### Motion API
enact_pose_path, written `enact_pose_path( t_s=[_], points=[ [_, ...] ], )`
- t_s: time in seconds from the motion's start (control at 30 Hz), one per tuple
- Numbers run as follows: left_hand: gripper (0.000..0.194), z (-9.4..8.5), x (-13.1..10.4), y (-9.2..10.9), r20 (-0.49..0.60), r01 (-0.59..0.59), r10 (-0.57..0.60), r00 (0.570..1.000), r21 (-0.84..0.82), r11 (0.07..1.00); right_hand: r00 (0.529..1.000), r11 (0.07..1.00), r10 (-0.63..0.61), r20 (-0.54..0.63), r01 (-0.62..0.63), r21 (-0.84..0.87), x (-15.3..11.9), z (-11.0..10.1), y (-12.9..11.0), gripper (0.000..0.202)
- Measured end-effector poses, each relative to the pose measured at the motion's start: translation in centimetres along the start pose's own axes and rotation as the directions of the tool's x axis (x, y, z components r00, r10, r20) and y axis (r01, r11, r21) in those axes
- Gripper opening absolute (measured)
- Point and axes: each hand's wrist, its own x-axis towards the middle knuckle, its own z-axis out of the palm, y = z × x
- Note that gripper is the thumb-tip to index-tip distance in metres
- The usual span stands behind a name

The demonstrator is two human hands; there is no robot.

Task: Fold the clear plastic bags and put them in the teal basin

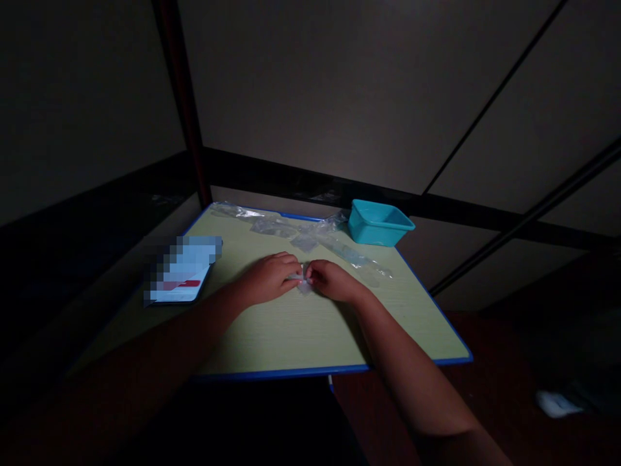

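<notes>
My left hand (272,278) and my right hand (332,279) meet near the middle of the pale table (291,336). Between their fingertips is a small, clear plastic piece (304,287), pinched from both sides. Its exact shape is too small and dim to tell. Just beyond my hands lies another translucent plastic piece (305,239). Crumpled clear wrappers (274,226) stretch along the far part of the table, and a long clear strip (356,257) slants toward the right edge.
A turquoise basket (381,223) stands at the far right corner of the table. On the left side, a phone or tablet (182,275) shows a lit, blurred screen. Panelled walls rise behind the table. Something white (557,404) is on the dark floor at right.
</notes>
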Motion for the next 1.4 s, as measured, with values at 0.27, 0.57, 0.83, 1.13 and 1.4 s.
enact_pose_path(
  t_s=[0.27, 0.57, 0.83, 1.13, 1.4],
  points=[
    [0.017, 0.3, -0.2, -0.1, 0.055, -0.083, 0.089, 0.995, -0.106, 0.991, 0.999, 0.998, 0.025, 0.031, -0.027, 0.064, 0.1, 0.0, 0.1, 0.013],
    [0.023, 0.3, -0.5, -0.3, 0.149, -0.048, 0.063, 0.987, -0.100, 0.994, 0.950, 0.587, 0.298, -0.098, -0.102, 0.803, 0.2, -1.4, -0.4, 0.015],
    [0.026, 0.4, -0.7, -0.6, 0.212, -0.012, 0.049, 0.976, -0.171, 0.985, 0.895, 0.452, 0.441, 0.066, -0.285, 0.845, 1.5, 0.1, 0.2, 0.022],
    [0.028, -0.1, -0.6, 0.4, 0.189, -0.032, 0.030, 0.982, 0.009, 0.999, 0.933, 0.642, 0.358, -0.046, -0.210, 0.737, 1.9, -0.2, 0.6, 0.025],
    [0.038, 0.3, -0.7, 0.6, 0.160, -0.091, 0.094, 0.983, -0.022, 0.996, 0.905, 0.587, 0.419, 0.073, -0.331, 0.739, 1.8, 0.0, 0.4, 0.026]
  ],
)
